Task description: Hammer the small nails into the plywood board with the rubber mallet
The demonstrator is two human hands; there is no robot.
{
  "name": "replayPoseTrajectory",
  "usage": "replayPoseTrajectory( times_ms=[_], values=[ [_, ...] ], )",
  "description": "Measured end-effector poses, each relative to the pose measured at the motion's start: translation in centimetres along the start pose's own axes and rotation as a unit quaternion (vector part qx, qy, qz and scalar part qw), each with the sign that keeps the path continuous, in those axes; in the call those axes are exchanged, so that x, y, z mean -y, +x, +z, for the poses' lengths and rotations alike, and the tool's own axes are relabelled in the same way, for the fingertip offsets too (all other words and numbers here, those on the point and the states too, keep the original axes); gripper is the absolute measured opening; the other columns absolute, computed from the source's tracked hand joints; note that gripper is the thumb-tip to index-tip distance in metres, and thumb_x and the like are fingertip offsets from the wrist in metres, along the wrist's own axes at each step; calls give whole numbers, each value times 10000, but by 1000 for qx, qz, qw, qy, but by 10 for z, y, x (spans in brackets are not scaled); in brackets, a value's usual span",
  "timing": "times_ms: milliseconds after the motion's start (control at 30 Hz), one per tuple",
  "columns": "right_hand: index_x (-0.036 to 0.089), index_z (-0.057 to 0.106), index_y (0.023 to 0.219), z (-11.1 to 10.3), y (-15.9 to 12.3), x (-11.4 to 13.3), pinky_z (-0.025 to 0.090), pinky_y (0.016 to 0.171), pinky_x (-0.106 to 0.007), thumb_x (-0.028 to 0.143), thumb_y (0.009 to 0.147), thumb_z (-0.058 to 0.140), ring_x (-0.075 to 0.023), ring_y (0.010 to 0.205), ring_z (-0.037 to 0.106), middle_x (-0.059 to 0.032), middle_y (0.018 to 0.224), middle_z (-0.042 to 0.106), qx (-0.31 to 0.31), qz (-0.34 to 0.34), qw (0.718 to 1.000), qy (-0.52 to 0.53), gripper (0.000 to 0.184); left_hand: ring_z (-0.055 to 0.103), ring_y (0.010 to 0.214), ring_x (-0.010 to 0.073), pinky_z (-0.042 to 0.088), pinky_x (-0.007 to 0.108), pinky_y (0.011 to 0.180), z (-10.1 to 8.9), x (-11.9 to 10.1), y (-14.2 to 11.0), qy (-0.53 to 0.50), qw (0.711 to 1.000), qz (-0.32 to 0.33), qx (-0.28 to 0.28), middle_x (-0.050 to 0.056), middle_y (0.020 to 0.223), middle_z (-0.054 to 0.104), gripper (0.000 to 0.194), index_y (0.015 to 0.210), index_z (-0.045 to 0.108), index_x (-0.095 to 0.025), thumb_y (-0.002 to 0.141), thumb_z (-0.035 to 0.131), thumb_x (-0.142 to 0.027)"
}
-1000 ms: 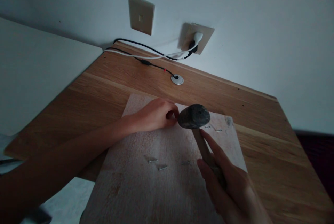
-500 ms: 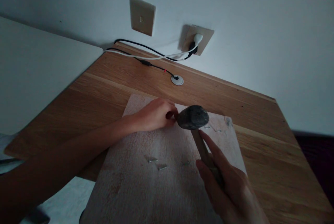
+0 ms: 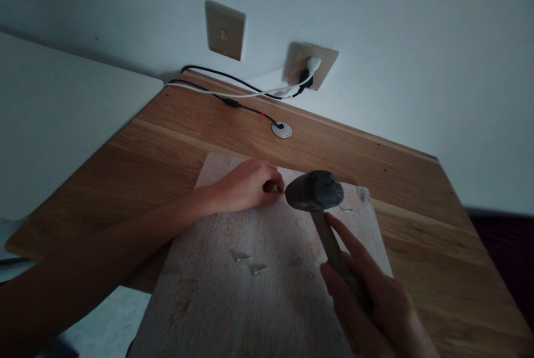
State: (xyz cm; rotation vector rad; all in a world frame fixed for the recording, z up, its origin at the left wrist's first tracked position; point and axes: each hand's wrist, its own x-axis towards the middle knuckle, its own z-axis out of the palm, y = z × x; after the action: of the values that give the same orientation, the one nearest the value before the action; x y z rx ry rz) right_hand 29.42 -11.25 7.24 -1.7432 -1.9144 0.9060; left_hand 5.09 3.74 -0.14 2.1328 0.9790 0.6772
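Observation:
A pale wooden board (image 3: 217, 291) lies on the wooden desk (image 3: 175, 135). My left hand (image 3: 246, 186) rests on the board's far part, its fingertips pinched on a small nail (image 3: 283, 191) that barely shows. My right hand (image 3: 373, 308) grips the wooden handle of a hammer (image 3: 315, 191), index finger stretched along the handle. The dark hammer head hovers just right of the pinched nail. Bent nails (image 3: 249, 263) lie flat in the middle of the board, and others show faintly near the hammer head.
A black and a white cable (image 3: 233, 91) run from a wall socket (image 3: 311, 65) across the desk's far corner to a metal grommet (image 3: 281, 130). A wall plate (image 3: 224, 30) sits left of the socket. The desk's right edge drops off to a dark floor.
The hammer head has shifted slightly right and away from my left fingertips. My left hand has stayed in place on the board.

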Motion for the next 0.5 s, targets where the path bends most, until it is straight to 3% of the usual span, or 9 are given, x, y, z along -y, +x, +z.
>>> replayPoseTrajectory(
  times_ms=[67, 133, 300, 433, 500],
  values=[
    [352, 506, 1669, -4, -5, 4, 471, 365, -206, 461, 1130, 504, -149, 385, 535, 78, 524, 511, -26, 20, 999, 5, 549, 613, 677, 129, 423, 275, 679, 0, -1, -1, 0, 1000, 0, -4, -19, 757, 690, 145, 892, 804, -178, 847, 730, -62],
    [352, 524, 1659, -7, -8, 7, 420, 338, -198, 482, 1125, 516, -136, 360, 483, 84, 511, 481, -47, 34, 998, 3, 550, 621, 689, 129, 430, 277, 693, 0, -1, -1, 0, 1000, -2, -4, -15, 777, 703, 146, 911, 806, -176, 845, 741, -63],
    [300, 510, 1671, -3, -3, 3, 438, 360, -206, 467, 1131, 501, -141, 386, 508, 81, 551, 487, -16, 23, 999, 22, 565, 595, 682, 125, 419, 269, 684, -1, -2, 0, 0, 1000, -5, -10, -21, 775, 688, 125, 870, 786, -172, 834, 747, -59],
    [314, 479, 1686, 6, 6, -7, 604, 572, -272, 426, 1116, 503, -171, 551, 671, 34, 686, 665, 18, -13, 999, 40, 580, 578, 657, 119, 400, 263, 658, 0, -1, 0, 2, 1000, -3, -11, -22, 739, 660, 138, 791, 758, -161, 821, 730, -30],
    [302, 460, 1698, 8, 8, -8, 576, 520, -257, 421, 1114, 499, -162, 504, 627, 43, 655, 643, 28, -6, 998, 50, 597, 589, 658, 119, 401, 262, 652, 0, 0, 0, -4, 1000, -2, -9, -18, 745, 667, 141, 801, 764, -157, 822, 724, -23]
  ],
)
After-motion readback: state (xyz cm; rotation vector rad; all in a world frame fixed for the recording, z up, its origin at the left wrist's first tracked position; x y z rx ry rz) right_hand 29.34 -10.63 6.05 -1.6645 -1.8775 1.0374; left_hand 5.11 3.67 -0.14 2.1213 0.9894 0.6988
